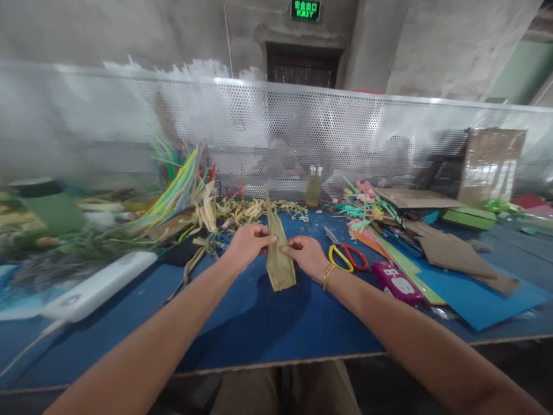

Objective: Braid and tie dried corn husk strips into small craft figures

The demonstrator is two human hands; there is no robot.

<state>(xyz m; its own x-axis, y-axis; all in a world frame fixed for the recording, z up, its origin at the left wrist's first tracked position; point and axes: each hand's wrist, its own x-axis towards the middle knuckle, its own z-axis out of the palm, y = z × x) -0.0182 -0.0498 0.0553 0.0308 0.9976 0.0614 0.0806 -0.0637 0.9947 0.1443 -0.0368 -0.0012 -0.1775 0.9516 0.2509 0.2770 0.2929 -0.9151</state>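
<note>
"Leaf [280,268]: where is it being held?"

"It is hanging over the middle of the blue table [259,340], in front of the person, its narrow end pointing away and its wide end facing the near edge."

"What is the left hand [248,246] doing?"

"It is pinching the left edge, thumb lying on the face and fingers bending behind."

"And the right hand [309,256]?"

"That one is gripping the opposite edge between thumb and finger. A gold bracelet [327,277] is circling the wrist."

"What is lying near it?"

"Scissors [343,245] with one yellow and one red handle are resting just to its right. Beyond them a purple pack [396,283] is sitting beside some blue paper [484,300]."

"And over on the left?"

"A white box [101,288] is lying there with a cord trailing from it. Past the hands, dry strips [250,212] are forming a loose pile, and a bottle [314,187] is standing near the metal screen [242,115]."
</note>
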